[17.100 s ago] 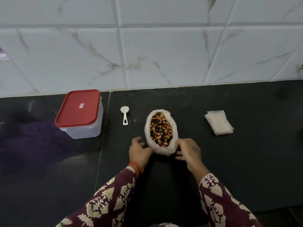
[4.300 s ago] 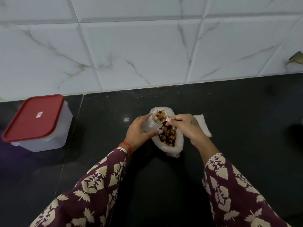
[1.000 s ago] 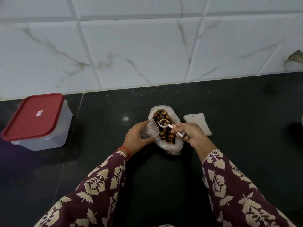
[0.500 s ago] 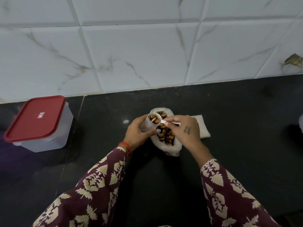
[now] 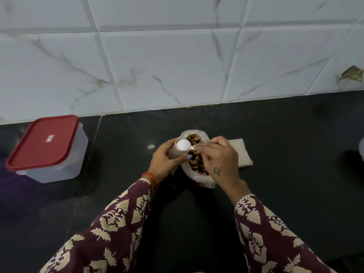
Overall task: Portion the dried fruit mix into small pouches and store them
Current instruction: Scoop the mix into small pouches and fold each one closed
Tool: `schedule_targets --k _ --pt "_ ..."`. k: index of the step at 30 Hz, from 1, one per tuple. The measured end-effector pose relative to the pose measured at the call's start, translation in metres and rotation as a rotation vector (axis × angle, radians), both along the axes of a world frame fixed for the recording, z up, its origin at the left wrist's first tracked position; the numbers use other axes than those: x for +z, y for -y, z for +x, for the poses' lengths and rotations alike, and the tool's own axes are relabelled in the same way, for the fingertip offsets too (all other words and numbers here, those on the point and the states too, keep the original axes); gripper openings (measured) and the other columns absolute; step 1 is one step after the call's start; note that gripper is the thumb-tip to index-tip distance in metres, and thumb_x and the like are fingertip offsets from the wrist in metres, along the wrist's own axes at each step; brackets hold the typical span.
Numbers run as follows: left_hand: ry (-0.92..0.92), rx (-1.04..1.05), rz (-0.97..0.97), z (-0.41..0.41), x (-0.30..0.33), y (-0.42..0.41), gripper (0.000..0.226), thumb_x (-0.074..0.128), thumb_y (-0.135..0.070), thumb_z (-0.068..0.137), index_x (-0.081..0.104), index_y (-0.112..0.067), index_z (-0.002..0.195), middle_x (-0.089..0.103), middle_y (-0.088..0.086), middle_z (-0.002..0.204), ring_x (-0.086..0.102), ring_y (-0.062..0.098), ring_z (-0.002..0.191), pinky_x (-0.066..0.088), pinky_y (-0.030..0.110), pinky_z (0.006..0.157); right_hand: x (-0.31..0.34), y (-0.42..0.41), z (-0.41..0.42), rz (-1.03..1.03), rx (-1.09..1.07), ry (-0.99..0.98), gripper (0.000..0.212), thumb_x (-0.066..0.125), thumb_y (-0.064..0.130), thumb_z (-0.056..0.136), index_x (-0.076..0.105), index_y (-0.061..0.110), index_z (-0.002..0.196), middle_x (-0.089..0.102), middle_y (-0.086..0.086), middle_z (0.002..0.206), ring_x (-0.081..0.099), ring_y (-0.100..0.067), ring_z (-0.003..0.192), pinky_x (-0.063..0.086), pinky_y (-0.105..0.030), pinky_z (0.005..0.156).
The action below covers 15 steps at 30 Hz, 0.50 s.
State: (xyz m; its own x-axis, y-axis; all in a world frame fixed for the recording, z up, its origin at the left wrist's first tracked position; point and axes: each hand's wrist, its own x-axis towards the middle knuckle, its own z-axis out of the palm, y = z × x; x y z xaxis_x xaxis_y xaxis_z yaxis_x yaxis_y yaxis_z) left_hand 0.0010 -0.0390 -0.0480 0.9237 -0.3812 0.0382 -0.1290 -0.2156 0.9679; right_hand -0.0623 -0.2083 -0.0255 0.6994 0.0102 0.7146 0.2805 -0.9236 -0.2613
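An open white bag (image 5: pixel 204 179) of dried fruit mix (image 5: pixel 197 164) stands on a black bench (image 5: pixel 275 194), its mouth rolled wide to show brown, orange and dark pieces. At the bag's left rim, the left hand (image 5: pixel 163 164) grips a small clear pouch (image 5: pixel 174 154), held mouth up. The right hand (image 5: pixel 218 160), above the bag, pinches the handle of a white plastic spoon (image 5: pixel 183 145), whose bowl is turned underside up over the pouch's mouth. Behind the bag's right side lies a flat stack of empty pouches (image 5: pixel 241 154). Well left of the bag sits a red-lidded translucent container (image 5: pixel 47 148), closed.
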Motion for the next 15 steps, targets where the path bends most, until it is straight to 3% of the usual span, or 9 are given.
schedule_targets --k 3,7,9,12,15 --pt "-0.015 -0.011 -0.023 0.001 0.001 0.0 0.058 0.084 -0.039 0.063 0.056 -0.041 0.114 0.062 -0.008 0.116 0.059 0.007 0.108 0.05 0.026 0.091 0.005 -0.001 -0.001 0.296 -0.079 -0.179 0.019 0.072 0.014 0.079 0.076 0.025 0.094 0.072 0.003 0.082 0.061 -0.01 0.075 0.052 -0.026 0.063" --pt "0.024 -0.012 0.016 0.001 -0.001 -0.006 0.051 0.081 -0.027 0.071 0.054 -0.044 0.111 0.061 -0.012 0.115 0.058 -0.001 0.104 0.048 0.022 0.09 0.012 0.01 0.002 0.766 -0.143 -0.338 0.019 0.073 0.017 0.081 0.075 0.02 0.1 0.073 0.008 0.089 0.067 -0.005 0.085 0.053 -0.024 0.077" --pt "0.088 0.001 0.124 0.002 -0.007 -0.01 0.054 0.082 -0.033 0.07 0.052 -0.04 0.115 0.056 -0.013 0.118 0.055 0.002 0.108 0.045 0.023 0.093 0.012 0.019 0.005 0.692 -0.234 -0.446 0.018 0.07 0.02 0.083 0.074 0.021 0.101 0.073 0.008 0.089 0.066 -0.007 0.085 0.052 -0.023 0.075" --pt "0.15 0.009 0.268 0.0 -0.014 -0.011 0.065 0.081 -0.038 0.069 0.05 -0.031 0.125 0.05 -0.011 0.119 0.049 0.006 0.109 0.041 0.024 0.093 0.007 0.022 0.01 0.36 -0.325 -0.573 0.019 0.062 0.018 0.088 0.074 0.021 0.102 0.073 0.002 0.091 0.063 -0.012 0.086 0.049 -0.025 0.072" --pt "0.154 0.016 0.294 -0.002 -0.016 -0.01 0.069 0.081 -0.038 0.07 0.048 -0.027 0.13 0.046 -0.012 0.12 0.045 0.006 0.11 0.039 0.024 0.093 0.002 0.013 0.019 0.04 -0.326 -0.672 0.026 0.056 0.018 0.092 0.069 0.024 0.114 0.067 -0.003 0.1 0.057 -0.017 0.094 0.043 -0.024 0.074"
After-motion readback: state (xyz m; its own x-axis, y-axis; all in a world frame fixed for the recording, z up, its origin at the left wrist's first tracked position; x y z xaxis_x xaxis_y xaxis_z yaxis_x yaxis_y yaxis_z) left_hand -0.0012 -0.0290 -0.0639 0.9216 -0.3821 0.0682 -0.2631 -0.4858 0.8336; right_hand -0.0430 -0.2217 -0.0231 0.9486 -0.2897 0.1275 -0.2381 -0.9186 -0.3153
